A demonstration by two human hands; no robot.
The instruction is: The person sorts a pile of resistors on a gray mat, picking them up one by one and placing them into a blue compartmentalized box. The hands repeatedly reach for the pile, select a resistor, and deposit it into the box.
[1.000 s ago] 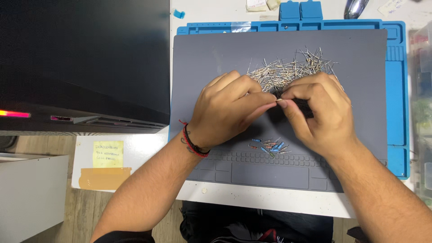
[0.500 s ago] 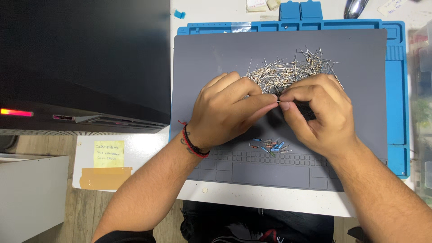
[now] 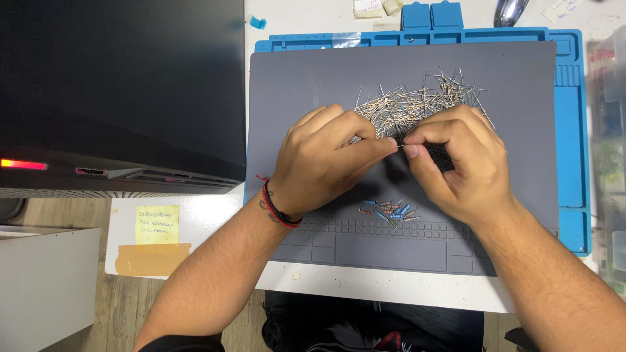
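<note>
My left hand (image 3: 326, 160) and my right hand (image 3: 460, 163) meet over a grey work mat (image 3: 293, 85), fingertips pinched together on one thin wire-legged component (image 3: 399, 146). Just beyond the fingers lies a loose heap of several resistors with silvery leads (image 3: 417, 101). Below the hands, a small cluster of blue and tan resistors (image 3: 390, 210) rests on the mat. A red and black band circles my left wrist.
A blue tray-edged mat (image 3: 574, 137) lies under the grey one. A large black device (image 3: 117, 98) with a red light fills the left. A yellow note (image 3: 156, 224) and tan tape (image 3: 151, 259) stick to the white table. Clear plastic boxes (image 3: 610, 130) stand at right.
</note>
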